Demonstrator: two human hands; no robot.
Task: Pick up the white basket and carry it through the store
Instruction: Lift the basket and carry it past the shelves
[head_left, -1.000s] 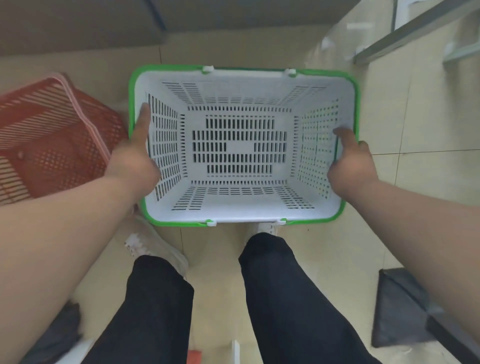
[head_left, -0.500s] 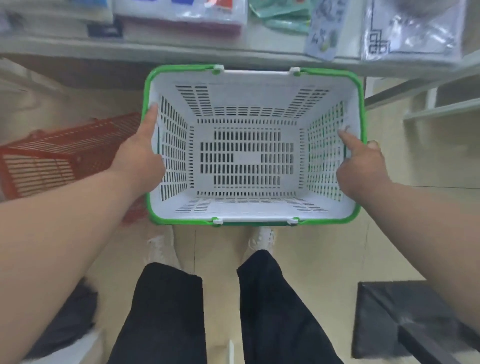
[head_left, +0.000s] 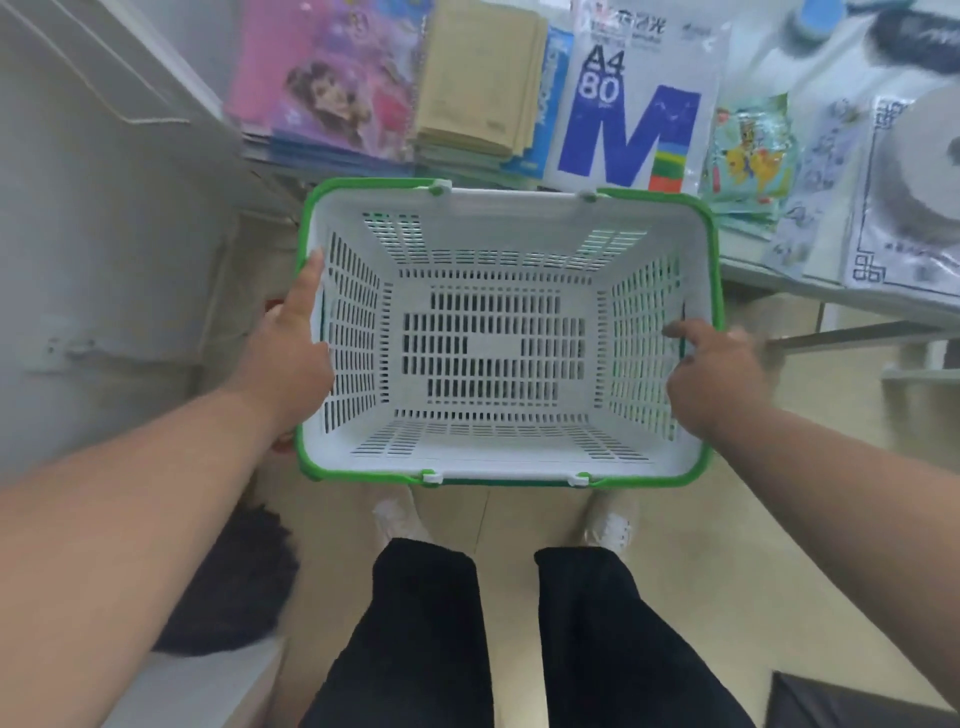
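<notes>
Now the left hand (head_left: 291, 348) and right hand (head_left: 714, 376) clamp opposite short walls of the empty white basket (head_left: 493, 462), thumbs hooked inside, holding it level at waist height before the stationery shelf (head_left: 779, 270), likely for balance.

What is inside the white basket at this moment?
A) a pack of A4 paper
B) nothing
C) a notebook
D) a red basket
B: the slotted floor and walls of the white basket show bare all the way round, while the left hand and right hand grip its two short sides; the pack of A4 paper lies on the shelf beyond it.
</notes>
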